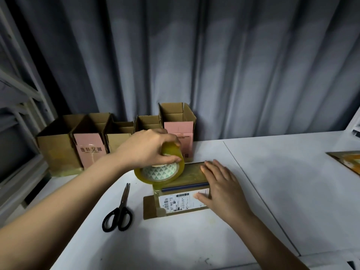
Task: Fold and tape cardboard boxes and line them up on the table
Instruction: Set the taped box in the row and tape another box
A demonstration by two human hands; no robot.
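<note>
Gripping the roll of clear tape [159, 172], the left hand [145, 148] is curling its fingers over the top of the roll and its thumb round the near side, holding it tilted just above the left end of the box being taped [183, 189]. Tape is running from the roll down over the box's left edge. To the right of that grip, the right hand [221, 189] is lying flat with fingers straight and together on the box's top, its thumb pressing against the near face beside a white shipping label [180, 201]. That box is sitting on the white bench [272, 182], with a loose flap [149, 207] lying flat on the bench at its lower left.

Below and left of the tape grip, black-handled scissors [119, 209] are lying closed on the bench, blades pointing away from the person, apart from the box.

Behind the left hand, a row of open-topped boxes is standing along the back of the bench against a grey curtain [233, 65]: a large brown box [58, 152] at far left, a pink-fronted box [90, 151] touching it, a smaller brown box [118, 136], another brown box [149, 122] partly hidden by the hand, and a taller pink-fronted box [179, 123] at the right end.

Well to the right of both hands, a flattened piece of cardboard [348, 160] is lying at the bench's edge, cut off by the frame.
</note>
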